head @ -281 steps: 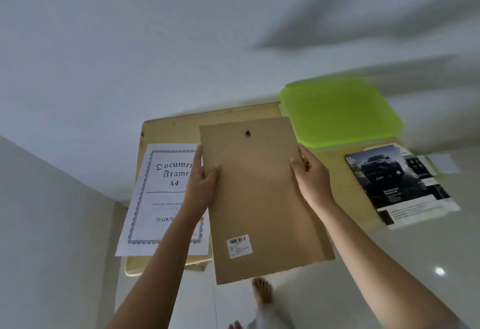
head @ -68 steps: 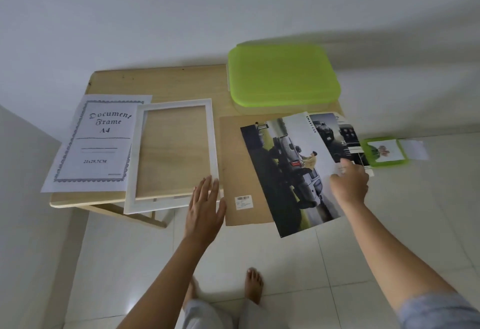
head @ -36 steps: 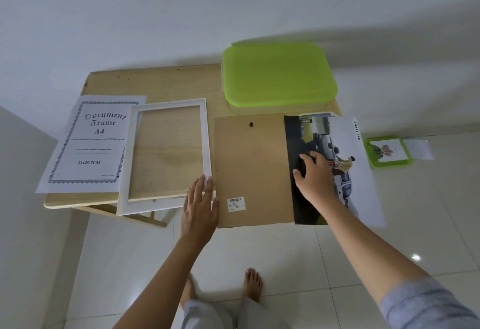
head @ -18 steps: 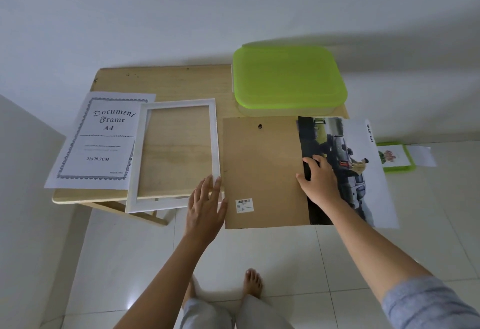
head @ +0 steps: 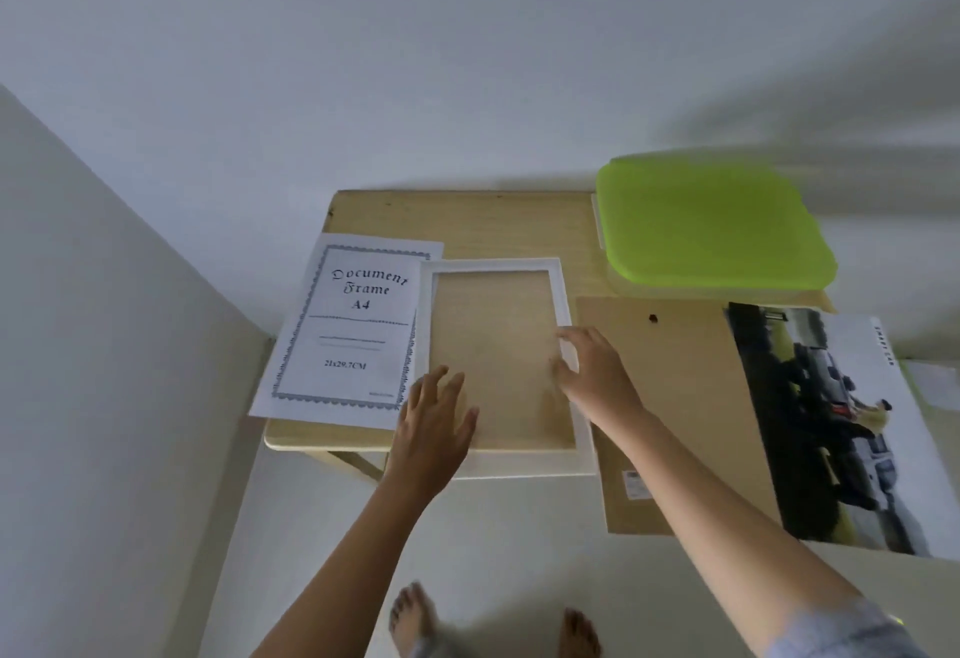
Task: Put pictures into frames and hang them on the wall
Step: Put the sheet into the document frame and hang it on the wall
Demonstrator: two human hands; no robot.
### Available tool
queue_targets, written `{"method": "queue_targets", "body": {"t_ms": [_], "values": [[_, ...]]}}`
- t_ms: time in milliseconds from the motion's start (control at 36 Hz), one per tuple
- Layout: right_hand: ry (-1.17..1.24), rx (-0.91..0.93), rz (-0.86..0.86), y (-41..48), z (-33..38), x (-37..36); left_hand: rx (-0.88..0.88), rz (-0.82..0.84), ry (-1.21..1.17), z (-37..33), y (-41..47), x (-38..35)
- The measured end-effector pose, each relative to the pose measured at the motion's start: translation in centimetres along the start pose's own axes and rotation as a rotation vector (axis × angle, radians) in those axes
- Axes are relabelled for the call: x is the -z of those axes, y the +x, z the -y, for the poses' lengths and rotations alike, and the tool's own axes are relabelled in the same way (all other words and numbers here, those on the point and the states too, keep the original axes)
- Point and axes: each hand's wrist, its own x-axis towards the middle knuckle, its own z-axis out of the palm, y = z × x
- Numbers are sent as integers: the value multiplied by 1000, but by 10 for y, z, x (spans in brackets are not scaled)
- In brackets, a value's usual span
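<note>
Left hand (head: 436, 418): open, fingers straight and spread. It lies flat on the lower left corner of the white frame (head: 530, 465), a little left of the picture's middle.
Right hand (head: 592, 371): its fingers are bent over the right rail of the same frame. The hand is blurred, so I cannot tell whether they pinch the rail or only touch it.
White frame: it lies flat on the wooden table (head: 467, 220) in the middle of the picture, with nothing in it, so the table wood shows through. Its near end passes over the table edge.
Backing board (head: 670, 397): brown, just to the right of the frame, with its hanging hole at the far end.
Car picture (head: 841, 423): at the right edge of the view, partly on the backing board, with no hand on it.
Insert sheet (head: 353, 324): the printed "Document Frame A4" paper, to the left, with its right edge under the frame.
Green lid (head: 711, 226): at the upper right, on a box at the far end of the table.
Step in hand: I judge that the person is taking hold of the frame to prepare it for the picture. Nothing is mounted or hung yet.
Next move: probably to turn the frame face down. This calls for a firm hold on both side rails and a level lift, because any glazing may slide out.
</note>
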Motion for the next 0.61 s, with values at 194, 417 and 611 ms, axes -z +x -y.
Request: {"method": "queue_targets", "body": {"t_ms": [194,417,611], "values": [[-78,137,56,16,89,-100,423,-108,-106,126,5,59],[-275,103,16,19,118,-152,553,24,-428,194,10,77],[-250,62,4,23,120,-154,552,11,-584,206,14,84]]}}
